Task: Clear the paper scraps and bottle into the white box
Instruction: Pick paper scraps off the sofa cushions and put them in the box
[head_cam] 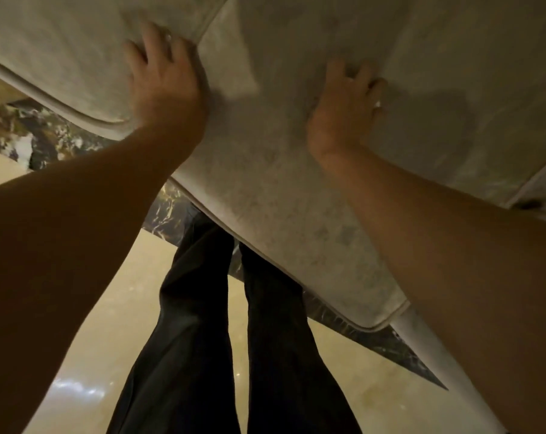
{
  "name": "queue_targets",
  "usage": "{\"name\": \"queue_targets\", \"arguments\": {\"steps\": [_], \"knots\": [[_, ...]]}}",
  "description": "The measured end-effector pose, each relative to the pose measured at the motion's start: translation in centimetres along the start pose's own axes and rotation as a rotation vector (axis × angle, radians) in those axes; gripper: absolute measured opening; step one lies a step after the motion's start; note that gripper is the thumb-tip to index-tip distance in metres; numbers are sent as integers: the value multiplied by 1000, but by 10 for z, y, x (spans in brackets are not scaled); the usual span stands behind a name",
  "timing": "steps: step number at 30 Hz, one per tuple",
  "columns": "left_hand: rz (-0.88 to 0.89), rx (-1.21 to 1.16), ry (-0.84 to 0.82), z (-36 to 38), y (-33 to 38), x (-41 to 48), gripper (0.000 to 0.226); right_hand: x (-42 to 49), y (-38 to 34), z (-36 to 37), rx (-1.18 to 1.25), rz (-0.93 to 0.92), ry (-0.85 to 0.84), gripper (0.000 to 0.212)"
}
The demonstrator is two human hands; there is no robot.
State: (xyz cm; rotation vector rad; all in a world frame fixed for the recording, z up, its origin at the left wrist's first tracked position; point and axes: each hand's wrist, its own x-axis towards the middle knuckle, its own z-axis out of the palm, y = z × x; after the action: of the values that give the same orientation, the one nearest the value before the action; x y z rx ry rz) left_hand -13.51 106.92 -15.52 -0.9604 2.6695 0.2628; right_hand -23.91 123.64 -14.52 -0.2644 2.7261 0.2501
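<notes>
No paper scraps, bottle or white box show in the head view. My left hand (163, 79) lies flat with fingers spread on a beige sofa cushion (265, 170), its fingertips at the piped seam between two cushions. My right hand (343, 108) presses on the same cushion further right, fingers slightly curled into the fabric, a ring on one finger. Neither hand holds anything.
A second beige cushion (62, 57) lies to the left, another seam at the right edge (534, 180). Below the sofa edge are my legs in dark trousers (234, 339), a glossy cream floor (109, 324) and a dark marble strip (46, 136).
</notes>
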Motion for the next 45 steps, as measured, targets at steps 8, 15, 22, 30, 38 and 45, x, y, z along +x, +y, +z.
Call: {"name": "queue_targets", "arguments": {"steps": [8, 15, 22, 30, 38, 45], "knots": [[92, -109, -372, -78, 3, -16, 42, -41, -14, -63, 264, -145, -297, 33], [227, -132, -433, -179, 37, -79, 38, -124, 9, -166, 569, -39, -180, 22], [584, -68, -298, -261, 123, -163, 32, -205, 155, -256, 581, 241, 85, 23], [1120, 64, -118, -290, 241, -412, 35, -476, 327, -260, 627, 487, 329, 21], [1856, 132, -168, -262, 304, -762, 35, -779, 467, -221, 594, 1072, 522, 21], [2015, 259, -132, -250, 341, -846, 33, -862, 516, -183, 647, 1266, 519, 21]]}}
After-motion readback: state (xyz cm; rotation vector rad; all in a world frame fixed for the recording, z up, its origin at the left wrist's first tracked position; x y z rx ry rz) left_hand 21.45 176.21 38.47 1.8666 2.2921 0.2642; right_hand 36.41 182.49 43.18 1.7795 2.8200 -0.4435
